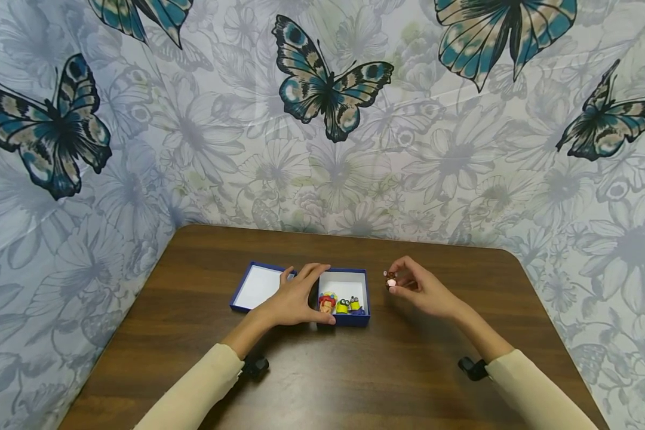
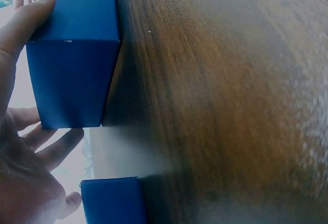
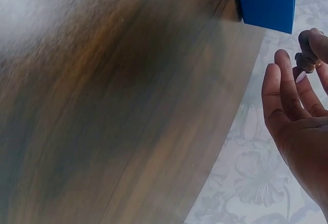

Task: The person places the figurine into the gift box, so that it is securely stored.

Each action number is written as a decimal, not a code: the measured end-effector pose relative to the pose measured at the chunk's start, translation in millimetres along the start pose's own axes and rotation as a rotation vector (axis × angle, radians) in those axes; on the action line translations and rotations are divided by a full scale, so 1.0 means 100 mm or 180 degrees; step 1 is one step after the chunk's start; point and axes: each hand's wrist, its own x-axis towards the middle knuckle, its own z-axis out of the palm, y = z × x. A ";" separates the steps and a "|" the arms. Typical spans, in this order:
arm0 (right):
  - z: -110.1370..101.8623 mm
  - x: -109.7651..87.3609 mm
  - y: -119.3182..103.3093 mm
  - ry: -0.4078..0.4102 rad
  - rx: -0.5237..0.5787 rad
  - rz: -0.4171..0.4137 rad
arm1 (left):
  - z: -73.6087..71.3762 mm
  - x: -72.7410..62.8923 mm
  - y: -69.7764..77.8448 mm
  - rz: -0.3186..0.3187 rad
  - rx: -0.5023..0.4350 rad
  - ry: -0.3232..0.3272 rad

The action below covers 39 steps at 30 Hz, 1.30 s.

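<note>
My left hand (image 1: pixel 289 303) holds the left end of a blue box (image 1: pixel 345 321), its thumb at the near wall and its fingers toward the far wall. Inside the white-lined box, small toy figures stand along the near side: one with red hair (image 1: pixel 327 303) and two yellow goggled ones (image 1: pixel 343 306). Off the box's right side, my right hand (image 1: pixel 427 291) pinches a small brown figurine (image 1: pixel 390 279) with a pale pink patch between thumb and fingers, above the table. In the right wrist view the figurine (image 3: pixel 307 59) is dark and partly hidden by the thumb.
The box's lid (image 1: pixel 254 288) lies to the left with its white inside up, partly behind my left hand. Everything rests on a brown wooden table (image 1: pixel 365 376). A butterfly-patterned cloth (image 1: pixel 349 179) hangs behind the table's far edge.
</note>
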 end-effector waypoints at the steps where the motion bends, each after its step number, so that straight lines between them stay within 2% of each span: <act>1: 0.01 0.01 0.00 -0.0009 0.0006 -0.0006 | 0.00 0.00 0.00 0.0002 -0.0003 0.0000; 12: 0.11 0.12 -0.10 -0.0090 0.0033 -0.0082 | 0.00 0.00 -0.01 0.0002 -0.0037 0.0007; 19: 0.19 0.19 -0.18 -0.0111 0.0197 -0.0213 | 0.01 0.00 -0.02 -0.0006 -0.0073 0.0007; 25: 0.25 0.22 -0.21 -0.0079 0.0114 -0.0215 | 0.01 0.00 -0.01 0.0009 -0.0098 -0.0002; 32: 0.30 0.27 -0.27 -0.0202 0.0075 -0.0217 | 0.01 0.00 0.00 0.0004 -0.0084 0.0038; 39: 0.33 0.35 -0.31 -0.0219 0.0023 -0.0270 | 0.01 0.01 0.00 0.0014 -0.0082 0.0044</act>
